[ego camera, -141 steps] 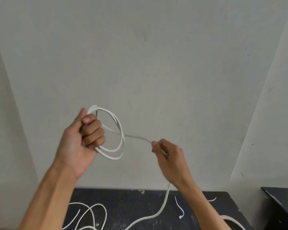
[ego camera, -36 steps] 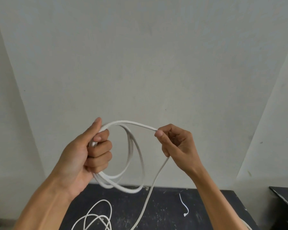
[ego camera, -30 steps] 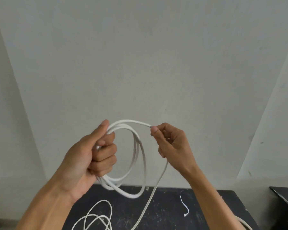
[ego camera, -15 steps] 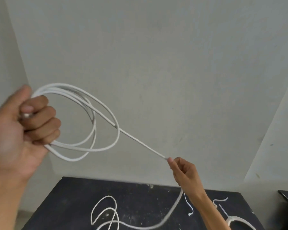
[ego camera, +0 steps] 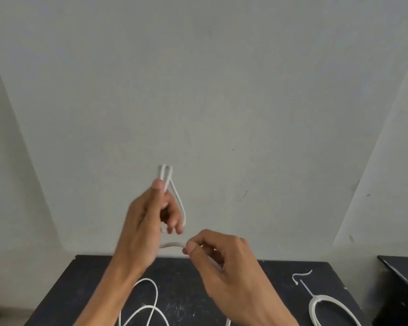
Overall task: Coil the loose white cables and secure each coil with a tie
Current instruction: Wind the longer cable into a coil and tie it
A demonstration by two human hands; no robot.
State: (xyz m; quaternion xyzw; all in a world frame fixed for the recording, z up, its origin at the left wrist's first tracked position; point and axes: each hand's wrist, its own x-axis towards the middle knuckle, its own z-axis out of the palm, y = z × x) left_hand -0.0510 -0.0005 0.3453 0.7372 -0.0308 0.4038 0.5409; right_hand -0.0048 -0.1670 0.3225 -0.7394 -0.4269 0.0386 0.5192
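My left hand holds a coil of white cable upright in front of the wall; I see the coil edge-on, its loops sticking up above my thumb and running down past my fingers. My right hand pinches the cable's free run just below the left hand, and this short stretch curves between the two hands. More loose white cable lies in loops on the black table beneath my arms. The image is motion-blurred around the coil.
A finished coil with a tie tail sticking out lies at the table's right. A short white tie lies near it. A second dark surface stands at far right. A plain wall rises behind the table.
My left hand has swung back from the far left to the middle, turning the coil edge-on. My right hand has come up beside it, so the stretched cable now curves short between them.
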